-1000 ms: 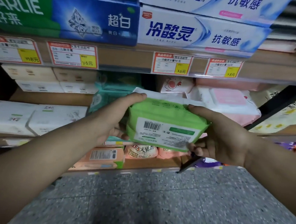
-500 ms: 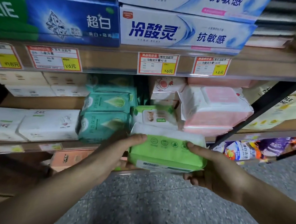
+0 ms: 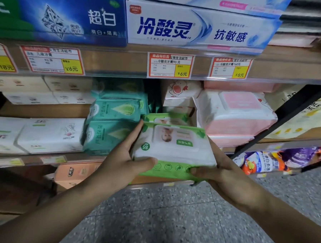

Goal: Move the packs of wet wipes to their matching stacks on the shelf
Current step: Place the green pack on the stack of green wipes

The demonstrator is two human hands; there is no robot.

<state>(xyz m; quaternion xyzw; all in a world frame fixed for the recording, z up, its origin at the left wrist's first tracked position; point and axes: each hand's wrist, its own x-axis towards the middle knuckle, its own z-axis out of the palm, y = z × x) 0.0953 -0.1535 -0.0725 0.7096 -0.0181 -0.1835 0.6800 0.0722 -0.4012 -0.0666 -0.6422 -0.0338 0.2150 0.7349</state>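
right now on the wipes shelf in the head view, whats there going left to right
white packs → teal packs → green-and-white pack held in left hand and right hand → pink packs

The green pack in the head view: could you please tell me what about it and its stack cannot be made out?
- Green pack: underside turned away; print upside down and too small to read.
- Its ends: covered by left hand and right hand.
- Matching pack behind: mostly hidden by the held pack, so the stack's depth is unknown.
- Teal packs: blurred.
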